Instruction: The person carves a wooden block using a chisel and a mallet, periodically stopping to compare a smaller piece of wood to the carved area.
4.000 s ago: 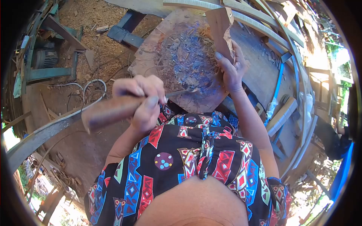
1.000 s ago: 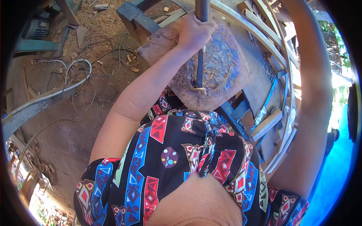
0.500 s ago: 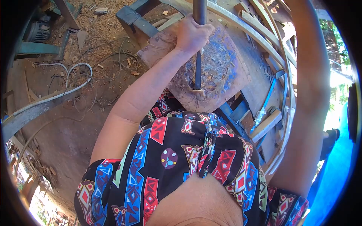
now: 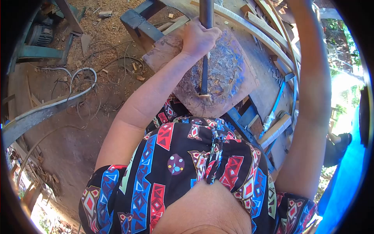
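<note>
My left hand [image 4: 200, 38] is wrapped round the handle of a chisel [image 4: 205, 74], held nearly upright. The thick dark handle rises out of the top of the view, and the narrow dark blade points down towards me. Its tip rests on a square board [image 4: 185, 95] with a rough, gouged middle stained blue and brown. A small pale chip of wood [image 4: 203, 96] lies right at the tip. My right arm is raised along the right side, blurred by motion, and its hand is beyond the top edge.
Curved wooden strips [image 4: 253, 27] run along the back right. A blue metal frame [image 4: 142, 27] stands beside the board. On the left are a motor [image 4: 41, 35], loose cables [image 4: 83, 70] and scattered wood shavings [image 4: 105, 31]. Blue sheeting [image 4: 344, 175] hangs far right.
My raised right arm has shifted a little to the left. My left hand and the chisel have stayed in nearly the same place on the board.
</note>
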Demonstrator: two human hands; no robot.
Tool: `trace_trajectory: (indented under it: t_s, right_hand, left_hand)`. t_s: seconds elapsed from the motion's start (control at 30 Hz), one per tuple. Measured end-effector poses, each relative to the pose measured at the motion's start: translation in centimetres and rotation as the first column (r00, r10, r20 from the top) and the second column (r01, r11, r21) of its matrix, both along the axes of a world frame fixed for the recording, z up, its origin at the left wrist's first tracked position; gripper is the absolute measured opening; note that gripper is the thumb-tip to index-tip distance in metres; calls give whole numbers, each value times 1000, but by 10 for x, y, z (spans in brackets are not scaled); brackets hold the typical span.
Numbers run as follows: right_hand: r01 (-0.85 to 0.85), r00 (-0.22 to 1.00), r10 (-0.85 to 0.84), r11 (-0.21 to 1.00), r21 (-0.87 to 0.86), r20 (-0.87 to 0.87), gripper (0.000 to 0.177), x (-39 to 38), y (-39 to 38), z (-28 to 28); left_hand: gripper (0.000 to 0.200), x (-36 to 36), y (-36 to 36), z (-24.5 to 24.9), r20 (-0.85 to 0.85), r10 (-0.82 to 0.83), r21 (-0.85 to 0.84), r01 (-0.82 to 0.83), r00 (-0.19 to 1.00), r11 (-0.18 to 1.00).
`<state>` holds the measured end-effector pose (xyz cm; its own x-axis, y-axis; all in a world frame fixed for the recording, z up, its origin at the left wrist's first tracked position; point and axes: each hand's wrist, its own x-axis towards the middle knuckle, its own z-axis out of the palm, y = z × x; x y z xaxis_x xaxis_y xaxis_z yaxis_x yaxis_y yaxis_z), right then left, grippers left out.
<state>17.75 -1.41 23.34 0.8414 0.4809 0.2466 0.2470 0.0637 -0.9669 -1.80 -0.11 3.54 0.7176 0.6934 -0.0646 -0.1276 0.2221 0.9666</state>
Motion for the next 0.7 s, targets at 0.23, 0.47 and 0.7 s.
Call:
trace_trajectory:
  t_s: [0.23, 0.47, 0.7]
  right_hand:
    - [-261, 953, 282, 594, -761, -107, 25, -25, -60, -52]
    - [-54, 995, 26, 945, -321, -92, 35, -75, -153, -117]
    - [107, 994, -109, 984, -142, -9, 50, -123, -173, -213]
  left_hand:
    - [26, -3, 2, -3, -58, -21, -3, 21, 998, 1000]
    - [25, 0, 0, -5, 4, 1, -7, -1, 1000, 1000]
    - [23, -15, -7, 7, 103, 42, -17, -40, 994, 999]
